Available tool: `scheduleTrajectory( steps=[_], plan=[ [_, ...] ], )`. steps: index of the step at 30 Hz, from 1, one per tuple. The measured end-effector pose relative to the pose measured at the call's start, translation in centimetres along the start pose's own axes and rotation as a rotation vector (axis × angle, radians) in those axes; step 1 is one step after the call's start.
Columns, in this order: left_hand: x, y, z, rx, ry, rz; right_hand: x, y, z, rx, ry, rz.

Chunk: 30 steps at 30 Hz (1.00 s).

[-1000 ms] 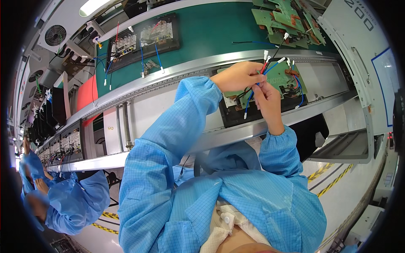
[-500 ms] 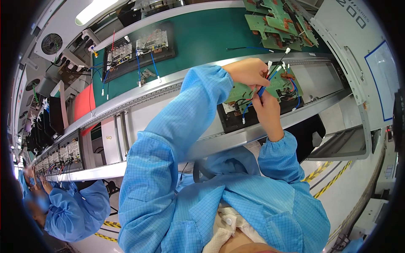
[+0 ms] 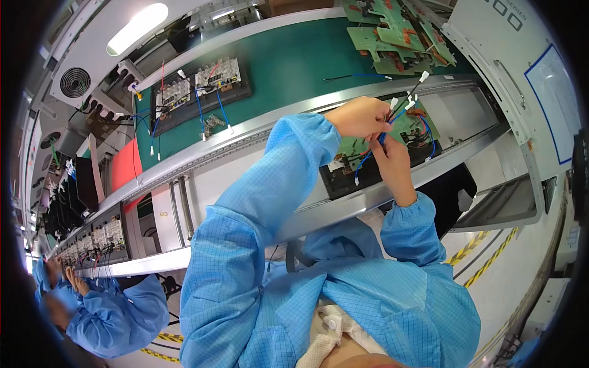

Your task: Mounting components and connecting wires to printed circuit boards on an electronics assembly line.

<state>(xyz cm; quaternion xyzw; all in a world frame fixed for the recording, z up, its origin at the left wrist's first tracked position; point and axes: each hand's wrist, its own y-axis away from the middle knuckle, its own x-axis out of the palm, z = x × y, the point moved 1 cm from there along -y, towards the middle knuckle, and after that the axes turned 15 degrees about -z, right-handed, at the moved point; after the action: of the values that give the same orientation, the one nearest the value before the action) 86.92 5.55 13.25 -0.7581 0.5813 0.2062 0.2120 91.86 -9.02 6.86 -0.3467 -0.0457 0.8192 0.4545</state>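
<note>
My left hand (image 3: 363, 118) and my right hand (image 3: 392, 161) meet over a green circuit board (image 3: 345, 147), fingers pinched together. Between them they grip a bundle of blue and black wires (image 3: 383, 135). White plug ends (image 3: 423, 76) stick up and out past my fingertips, toward the far side. The board lies on a black tray (image 3: 341, 186) on the metal rail line. One blue wire with a white end hangs off the board's near left side. Other wires curve over its right part. My fingers hide the middle of the board.
Beyond the rail, a green mat (image 3: 285, 52) bears a stack of green boards (image 3: 396, 34) at the right. A dark tray of assemblies with wires (image 3: 218, 76) sits at the left. A white machine (image 3: 521, 80) stands on the right. A co-worker (image 3: 116, 313) sits at lower left.
Both hands stay together on the wires and have shifted slightly toward me in the picture. The whole view has tilted a little.
</note>
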Motion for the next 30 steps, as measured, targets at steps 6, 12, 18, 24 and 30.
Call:
scheduleTrajectory(
  steps=[6, 12, 18, 24, 30],
  plan=[
    [-0.7, -2.3, 1.9, 0.188, -0.425, -0.128, -0.3, -1.1, 1.3, -0.289, 0.486, -0.043],
    [0.7, -3.9, 6.3, 0.179, -0.463, -0.158, 0.2, -2.6, 1.1, -0.492, 0.678, 0.135],
    [-0.3, -3.4, 3.7, -0.02, -0.74, -0.084, 0.3, -3.8, 0.4, -0.683, 0.858, 0.256],
    [0.8, -3.6, 1.9, -0.426, -1.019, 0.116, 0.6, -3.7, 0.8, -0.857, 0.988, 0.197],
    [2.1, -3.5, 3.3, -0.306, -0.978, 0.071, 1.1, -3.4, -0.1, -0.68, 0.803, 0.074]
  ],
)
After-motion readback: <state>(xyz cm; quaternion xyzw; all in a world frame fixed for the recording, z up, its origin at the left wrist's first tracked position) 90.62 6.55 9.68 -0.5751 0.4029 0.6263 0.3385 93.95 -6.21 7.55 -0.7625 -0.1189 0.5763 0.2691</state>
